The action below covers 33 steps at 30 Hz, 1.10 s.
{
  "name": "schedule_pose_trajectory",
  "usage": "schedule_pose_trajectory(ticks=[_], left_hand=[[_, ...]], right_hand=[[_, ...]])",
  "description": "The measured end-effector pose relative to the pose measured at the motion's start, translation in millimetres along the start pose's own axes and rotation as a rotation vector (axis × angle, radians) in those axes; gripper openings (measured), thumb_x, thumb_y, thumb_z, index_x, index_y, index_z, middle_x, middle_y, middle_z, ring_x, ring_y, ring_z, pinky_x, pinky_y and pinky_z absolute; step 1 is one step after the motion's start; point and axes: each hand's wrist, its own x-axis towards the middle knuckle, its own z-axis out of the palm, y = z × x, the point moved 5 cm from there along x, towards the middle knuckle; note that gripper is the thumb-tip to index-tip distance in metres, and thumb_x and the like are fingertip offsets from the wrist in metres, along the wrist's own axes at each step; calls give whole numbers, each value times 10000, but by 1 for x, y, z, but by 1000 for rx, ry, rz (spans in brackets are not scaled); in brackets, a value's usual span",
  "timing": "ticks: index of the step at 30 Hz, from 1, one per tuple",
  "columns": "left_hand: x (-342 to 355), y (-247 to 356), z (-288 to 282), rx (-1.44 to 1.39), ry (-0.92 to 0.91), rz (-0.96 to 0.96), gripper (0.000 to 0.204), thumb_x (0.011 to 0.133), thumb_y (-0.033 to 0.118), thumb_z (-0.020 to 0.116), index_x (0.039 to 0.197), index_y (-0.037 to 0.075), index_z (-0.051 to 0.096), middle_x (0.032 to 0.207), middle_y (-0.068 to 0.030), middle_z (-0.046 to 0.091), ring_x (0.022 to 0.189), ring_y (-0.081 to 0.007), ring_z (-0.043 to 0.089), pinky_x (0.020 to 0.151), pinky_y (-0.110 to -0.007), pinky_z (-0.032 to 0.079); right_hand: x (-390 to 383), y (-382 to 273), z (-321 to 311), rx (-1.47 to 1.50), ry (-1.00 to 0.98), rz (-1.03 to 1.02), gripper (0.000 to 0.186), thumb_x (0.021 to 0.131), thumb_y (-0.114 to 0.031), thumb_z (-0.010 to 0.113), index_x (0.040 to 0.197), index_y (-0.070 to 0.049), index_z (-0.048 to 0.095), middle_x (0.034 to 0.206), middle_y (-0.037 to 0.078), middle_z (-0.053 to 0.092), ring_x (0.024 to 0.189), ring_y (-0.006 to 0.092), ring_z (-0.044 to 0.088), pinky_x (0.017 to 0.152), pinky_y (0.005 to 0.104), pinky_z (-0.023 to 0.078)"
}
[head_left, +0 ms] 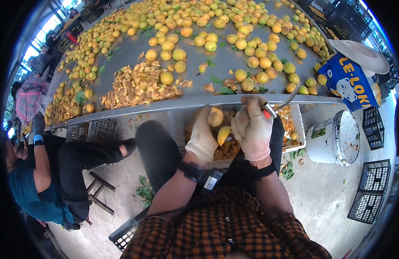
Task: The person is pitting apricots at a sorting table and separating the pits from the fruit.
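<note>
My left hand (pixel 201 137), in a pale knit glove, is closed around an orange-yellow apricot (pixel 215 117) just below the table's edge. My right hand (pixel 254 127), gloved alike, grips a tool whose metal and red end (pixel 270 111) sticks out beside the fist. Between the hands a yellow apricot piece (pixel 224 135) sits against a short dark blade (pixel 229 137), which seems to belong to that tool. Beneath both hands lies a crate of apricots (pixel 227 151), partly hidden by the gloves.
Many apricots (pixel 186 31) cover the metal table (pixel 135 43), with a heap of cut pieces (pixel 137 85) near its edge. A curved metal piece (pixel 290 97) juts by my right hand. Right stand a white bucket (pixel 322 140), a blue bag (pixel 344 82) and black crates (pixel 372 190). Another person (pixel 40 172) sits left.
</note>
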Motion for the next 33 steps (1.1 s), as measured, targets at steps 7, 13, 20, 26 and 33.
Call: schedule_pose_trajectory(ticks=[7, 13, 20, 26, 33], left_hand=[[-25, 4, 7, -151, 191, -160, 384, 952, 417, 516, 1124, 75, 539, 984, -97, 624, 892, -236, 615, 811, -395, 510], [-42, -3, 44, -340, 33, -134, 351, 935, 393, 566, 1122, 99, 536, 953, -56, 616, 836, -209, 610, 706, -331, 524], [-47, -9, 48, -351, 89, -91, 328, 967, 388, 510, 1053, 73, 536, 880, -53, 600, 655, -162, 563, 543, -268, 462], [-54, -9, 48, -341, -18, -230, 369, 990, 417, 439, 970, 57, 516, 803, -71, 572, 576, -142, 522, 465, -233, 400], [-66, -11, 48, -252, 23, -303, 387, 989, 426, 428, 955, 48, 506, 736, -80, 541, 497, -133, 477, 408, -219, 351]], right_hand=[[23, -15, 2, -24, 70, -183, 236, 966, -263, 551, 1001, -30, 548, 501, -19, 370, 351, 74, 282, 346, 251, 252], [24, -14, 11, -37, 183, -257, 258, 973, -269, 538, 1015, -15, 539, 503, -14, 365, 350, 77, 275, 354, 264, 255], [22, -9, 8, 4, 134, -204, 268, 973, -305, 535, 1007, -38, 535, 518, -42, 318, 375, 67, 241, 362, 252, 215], [33, 7, -9, 306, 21, 48, 255, 974, -320, 529, 901, -76, 544, 513, -76, 260, 385, 58, 207, 362, 228, 175], [35, 22, -15, 499, -187, 259, 239, 983, -312, 509, 900, -95, 564, 539, -86, 257, 409, 47, 217, 388, 217, 203]])
